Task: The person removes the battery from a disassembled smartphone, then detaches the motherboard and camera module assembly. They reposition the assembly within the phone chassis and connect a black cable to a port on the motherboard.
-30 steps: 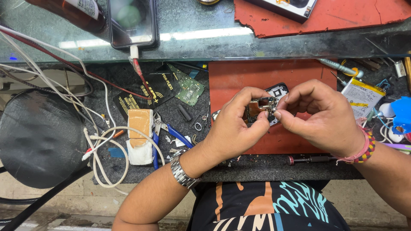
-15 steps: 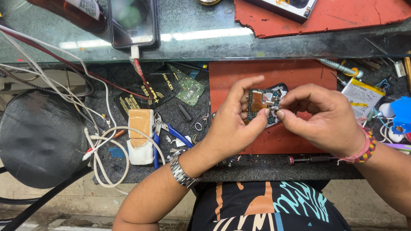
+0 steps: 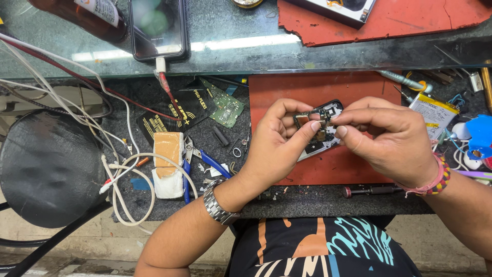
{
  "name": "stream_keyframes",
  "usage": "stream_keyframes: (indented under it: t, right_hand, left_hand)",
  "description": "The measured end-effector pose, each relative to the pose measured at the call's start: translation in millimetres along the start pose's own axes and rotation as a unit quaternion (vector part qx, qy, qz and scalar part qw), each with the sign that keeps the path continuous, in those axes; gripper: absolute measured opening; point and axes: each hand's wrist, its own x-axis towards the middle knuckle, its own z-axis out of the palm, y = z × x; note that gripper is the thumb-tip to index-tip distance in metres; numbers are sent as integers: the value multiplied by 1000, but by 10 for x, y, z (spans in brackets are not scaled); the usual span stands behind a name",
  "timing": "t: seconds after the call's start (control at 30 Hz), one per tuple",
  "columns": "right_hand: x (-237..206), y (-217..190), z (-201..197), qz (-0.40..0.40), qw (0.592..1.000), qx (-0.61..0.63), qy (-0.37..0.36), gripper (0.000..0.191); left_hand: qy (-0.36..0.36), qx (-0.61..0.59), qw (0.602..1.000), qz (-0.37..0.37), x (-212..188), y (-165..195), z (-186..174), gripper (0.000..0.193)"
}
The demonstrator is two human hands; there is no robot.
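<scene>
Two hands meet over a red mat (image 3: 328, 87) on a dark workbench. Between them is a small opened phone (image 3: 324, 123) with its insides showing. It is held up just above the mat, near the middle of it.

The left hand (image 3: 279, 146) is curled around the phone's left end. Its thumb presses on the near side and its fingers wrap over the far side. The right hand (image 3: 392, 136) is bent almost closed. Its thumb and first finger pinch together right at the top of the phone, on a tiny part. I cannot tell what that part is.

The phone's long side runs from near-left to far-right. Its far-right end, with the dark rounded corner, sticks out past the fingers. Its near end is hidden under the hands.

Left of the mat lie a green circuit board (image 3: 225, 106), blue-handled pliers (image 3: 202, 156) and white cables (image 3: 128, 179). A screwdriver (image 3: 371, 191) lies at the near edge of the mat. A flat battery (image 3: 433, 110) lies to the right.
</scene>
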Motion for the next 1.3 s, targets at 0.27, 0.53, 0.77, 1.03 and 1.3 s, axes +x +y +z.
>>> stream_keyframes:
  t: [0.27, 0.53, 0.77, 1.03, 1.3]
  right_hand:
    - [63, -33, 19, -130, 983, -132, 15, 18]
    - [103, -105, 80, -209, 931, -294, 53, 22]
    - [123, -112, 58, -207, 933, -289, 54, 22]
    - [54, -101, 145, -230, 923, -296, 84, 22]
    - [85, -34, 166, -249, 917, -298, 89, 23]
  left_hand:
    - [-23, -67, 996, -55, 23, -7, -49, 36]
    - [-17, -89, 993, -80, 34, 29, -14, 35]
    - [-28, -79, 995, -56, 23, 0, -26, 34]
    - [-43, -49, 998, -14, -13, -39, 30, 39]
    - [-55, -99, 992, -50, -35, -47, 44, 38]
